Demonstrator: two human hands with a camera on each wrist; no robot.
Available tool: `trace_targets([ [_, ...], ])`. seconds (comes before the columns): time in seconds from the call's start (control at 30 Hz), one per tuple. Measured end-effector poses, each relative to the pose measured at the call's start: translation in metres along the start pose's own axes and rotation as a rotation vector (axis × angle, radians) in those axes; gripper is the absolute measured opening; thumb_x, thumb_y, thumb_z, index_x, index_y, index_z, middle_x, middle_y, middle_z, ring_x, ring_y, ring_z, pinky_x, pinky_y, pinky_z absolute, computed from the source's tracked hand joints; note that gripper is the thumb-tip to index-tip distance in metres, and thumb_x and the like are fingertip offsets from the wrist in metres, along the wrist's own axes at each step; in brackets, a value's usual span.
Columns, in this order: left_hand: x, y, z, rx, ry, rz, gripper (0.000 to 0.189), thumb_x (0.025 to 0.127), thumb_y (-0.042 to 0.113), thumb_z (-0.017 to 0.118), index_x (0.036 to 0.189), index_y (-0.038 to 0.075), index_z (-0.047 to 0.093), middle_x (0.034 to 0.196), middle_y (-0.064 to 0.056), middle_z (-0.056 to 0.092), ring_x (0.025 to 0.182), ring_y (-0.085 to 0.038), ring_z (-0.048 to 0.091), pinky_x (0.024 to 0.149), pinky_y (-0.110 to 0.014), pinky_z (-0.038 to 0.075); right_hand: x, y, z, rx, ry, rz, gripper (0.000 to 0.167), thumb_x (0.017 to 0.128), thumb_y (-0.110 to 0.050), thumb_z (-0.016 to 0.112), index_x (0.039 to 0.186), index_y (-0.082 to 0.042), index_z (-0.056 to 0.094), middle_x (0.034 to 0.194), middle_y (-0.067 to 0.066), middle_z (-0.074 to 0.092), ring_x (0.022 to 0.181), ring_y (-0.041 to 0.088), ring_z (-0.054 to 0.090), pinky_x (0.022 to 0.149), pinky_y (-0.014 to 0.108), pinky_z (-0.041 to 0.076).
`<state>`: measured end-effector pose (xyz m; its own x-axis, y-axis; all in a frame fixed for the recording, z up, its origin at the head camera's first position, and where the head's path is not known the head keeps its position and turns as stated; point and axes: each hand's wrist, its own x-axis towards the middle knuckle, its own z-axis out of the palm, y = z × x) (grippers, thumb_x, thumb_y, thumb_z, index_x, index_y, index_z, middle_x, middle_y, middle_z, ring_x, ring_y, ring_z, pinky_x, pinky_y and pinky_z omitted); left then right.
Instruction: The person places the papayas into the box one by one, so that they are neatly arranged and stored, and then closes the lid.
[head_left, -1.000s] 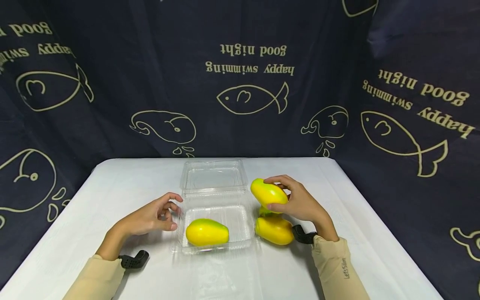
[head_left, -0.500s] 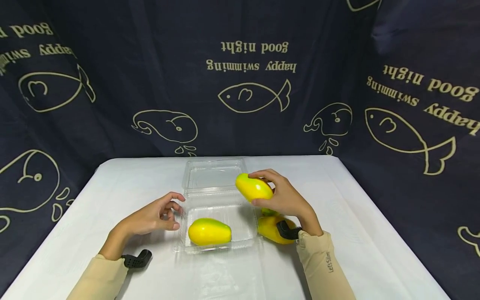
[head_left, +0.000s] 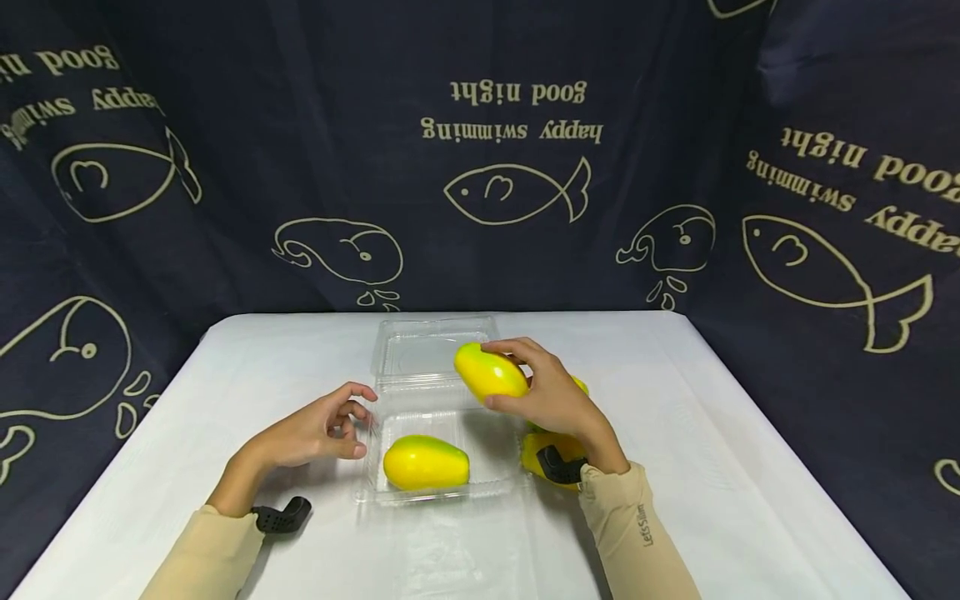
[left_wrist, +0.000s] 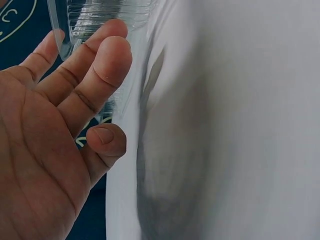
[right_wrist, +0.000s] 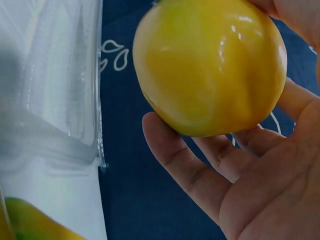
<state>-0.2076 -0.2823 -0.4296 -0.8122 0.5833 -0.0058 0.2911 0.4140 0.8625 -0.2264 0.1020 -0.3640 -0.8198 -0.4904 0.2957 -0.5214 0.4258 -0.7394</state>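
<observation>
In the head view my right hand (head_left: 551, 392) grips a yellow-green papaya (head_left: 489, 372), thumb on the near side and fingers over the far side. It is held above the right back part of a clear plastic clamshell box (head_left: 491, 437). The right wrist view shows the papaya's rounded end (right_wrist: 210, 70) between thumb and fingers. Another papaya (head_left: 426, 462) lies in the front left of the box. My left hand (head_left: 315, 429) is beside the box's left wall, fingers loosely bent and holding nothing; the left wrist view shows its fingertips (left_wrist: 114, 57) close to the plastic. Touching, I cannot tell.
Right of the box, a third papaya (head_left: 536, 454) lies partly hidden under my right wrist. A bit of yellow fruit (head_left: 581, 384) shows behind that hand. The box's lid (head_left: 435, 354) lies folded back on the white table (head_left: 720, 467), before a dark printed curtain (head_left: 510, 267).
My right hand has carried its papaya leftward from above the fruit on the right to over the box. The left hand has stayed by the box's left wall.
</observation>
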Motion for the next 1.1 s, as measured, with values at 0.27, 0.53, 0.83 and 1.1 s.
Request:
trace_targets([
  [0.27, 0.001, -0.001, 0.000, 0.004, 0.010, 0.000, 0.070, 0.086, 0.018, 0.079, 0.141, 0.007, 0.037, 0.117, -0.020, 0.060, 0.074, -0.021, 0.061, 0.067, -0.026, 0.050, 0.004, -0.009, 0.014, -0.011, 0.026, 0.010, 0.071, 0.080, -0.028, 0.085, 0.143, -0.026, 0.052, 0.140, -0.006, 0.055, 0.112, 0.018, 0.061, 0.090, 0.038, 0.053],
  [0.53, 0.000, 0.001, -0.001, 0.012, 0.002, -0.017, 0.069, 0.087, 0.019, 0.078, 0.141, 0.008, 0.037, 0.118, -0.018, 0.061, 0.075, -0.023, 0.062, 0.069, -0.027, 0.051, 0.011, -0.014, 0.029, -0.014, -0.039, -0.021, 0.071, 0.079, -0.026, 0.086, 0.142, -0.027, 0.053, 0.137, -0.008, 0.055, 0.112, 0.015, 0.059, 0.090, 0.035, 0.054],
  [0.83, 0.000, -0.002, -0.001, 0.032, 0.009, -0.029, 0.069, 0.086, 0.020, 0.079, 0.140, 0.008, 0.037, 0.118, -0.017, 0.061, 0.074, -0.020, 0.062, 0.067, -0.026, 0.050, 0.035, -0.008, 0.035, -0.032, -0.194, -0.051, 0.071, 0.074, -0.023, 0.090, 0.138, -0.025, 0.057, 0.137, -0.011, 0.056, 0.117, 0.011, 0.057, 0.096, 0.033, 0.050],
  [1.1, 0.000, 0.001, 0.002, 0.034, 0.007, -0.031, 0.070, 0.087, 0.021, 0.078, 0.141, 0.008, 0.037, 0.119, -0.017, 0.061, 0.077, -0.023, 0.063, 0.070, -0.027, 0.052, 0.041, -0.006, 0.044, 0.028, -0.277, -0.019, 0.070, 0.074, -0.029, 0.090, 0.136, -0.029, 0.058, 0.135, -0.014, 0.058, 0.118, 0.012, 0.058, 0.095, 0.034, 0.051],
])
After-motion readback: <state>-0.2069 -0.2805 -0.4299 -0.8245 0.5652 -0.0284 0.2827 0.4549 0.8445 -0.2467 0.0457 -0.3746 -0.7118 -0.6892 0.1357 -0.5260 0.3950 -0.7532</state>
